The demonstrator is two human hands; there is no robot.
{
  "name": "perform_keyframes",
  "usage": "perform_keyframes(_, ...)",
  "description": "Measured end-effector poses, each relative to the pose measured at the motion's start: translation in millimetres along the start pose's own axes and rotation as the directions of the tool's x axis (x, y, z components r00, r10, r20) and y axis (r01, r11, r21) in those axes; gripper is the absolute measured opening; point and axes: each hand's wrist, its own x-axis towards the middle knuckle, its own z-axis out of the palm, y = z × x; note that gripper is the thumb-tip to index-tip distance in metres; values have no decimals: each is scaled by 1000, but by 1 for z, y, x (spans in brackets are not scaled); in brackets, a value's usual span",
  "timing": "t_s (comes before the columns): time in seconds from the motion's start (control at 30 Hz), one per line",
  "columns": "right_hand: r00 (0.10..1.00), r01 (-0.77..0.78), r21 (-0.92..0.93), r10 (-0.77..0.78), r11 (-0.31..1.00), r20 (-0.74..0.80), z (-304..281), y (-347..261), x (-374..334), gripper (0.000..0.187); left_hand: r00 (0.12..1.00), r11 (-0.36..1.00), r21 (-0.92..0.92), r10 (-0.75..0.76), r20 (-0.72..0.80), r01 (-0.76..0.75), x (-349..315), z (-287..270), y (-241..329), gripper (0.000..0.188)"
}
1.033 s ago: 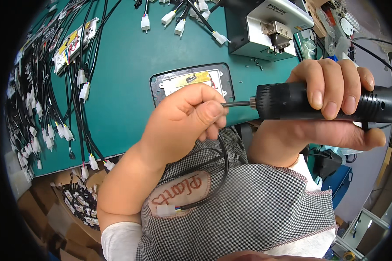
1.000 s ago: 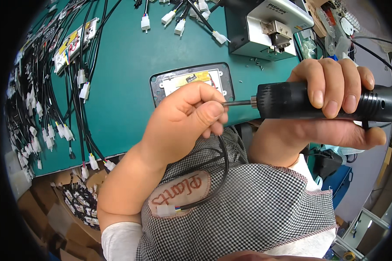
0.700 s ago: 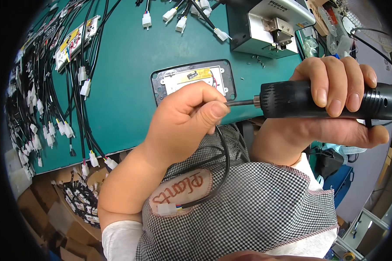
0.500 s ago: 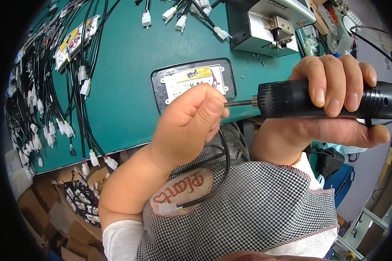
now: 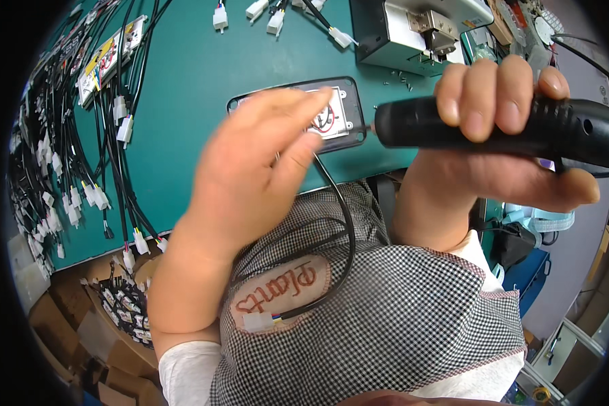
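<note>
My right hand (image 5: pixel 490 108) is wrapped round a black electric screwdriver (image 5: pixel 409 128), held level with its bit pointing left over the case. My left hand (image 5: pixel 247 162), a little blurred, hovers over the left part of the black case (image 5: pixel 354 101), fingers stretched and thumb apart. Inside that case lies a white board (image 5: pixel 340 116) with thin wires, partly covered by the hand. The bit's tip is blurred, so I cannot tell whether it touches anything. A black cable (image 5: pixel 350 237) runs from beneath my left hand onto the apron, ending in a white connector (image 5: pixel 258 321).
A box-shaped machine (image 5: pixel 399 34) stands at the far right of the green table (image 5: pixel 196 61), loose screws (image 5: pixel 404 82) beside it. Many black cables with white connectors (image 5: pixel 125 128) hang at the left, near another white board (image 5: pixel 111 57). Cardboard boxes (image 5: pixel 68 325) sit below left.
My left hand has come off the screwdriver bit, opened from its pinch and moved left and up. The screwdriver has shifted up and left, nearer the case.
</note>
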Motion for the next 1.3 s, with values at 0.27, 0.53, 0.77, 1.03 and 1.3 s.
perform_keyframes(0.27,947,46,-363,-156,931,-279,0,42,-6,87,969,856,516,-123,214,-5,-14,-16,-18,40)
perform_keyframes(0.53,897,-79,-191,-14,978,-441,20,53,4,85,978,896,444,-104,183,13,-12,-11,-25,42)
perform_keyframes(0.77,929,-73,-60,46,996,-368,7,63,-3,81,989,903,424,-119,89,70,-13,1,-26,39)
perform_keyframes(1.03,939,67,-396,-191,916,-284,-44,-2,8,81,990,900,428,-124,66,84,-12,5,-26,34)
perform_keyframes(1.3,659,44,-759,-590,649,-467,-20,-24,46,62,990,910,408,-117,83,74,-11,8,-26,35)
